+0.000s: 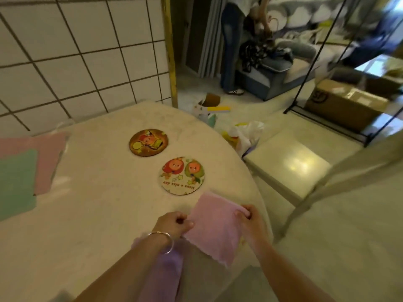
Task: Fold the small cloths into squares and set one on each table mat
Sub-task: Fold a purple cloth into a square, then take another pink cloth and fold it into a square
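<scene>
A small pink cloth (214, 227) lies folded over at the table's near right edge. My left hand (174, 223) pinches its left side and my right hand (250, 219) pinches its upper right corner. A purple cloth (165, 271) lies under my left forearm. Two round table mats sit beyond the pink cloth: a white one with cartoon faces (182, 175) close to it, and a brown one (149, 142) farther back. Both mats are bare.
Pink (49, 160) and green (16, 182) cloths lie flat at the table's left. A tiled wall (76, 51) stands behind the round table (98, 214). To the right are a pale stool (287, 166), bags, a cardboard box (346, 103), and a person near a sofa.
</scene>
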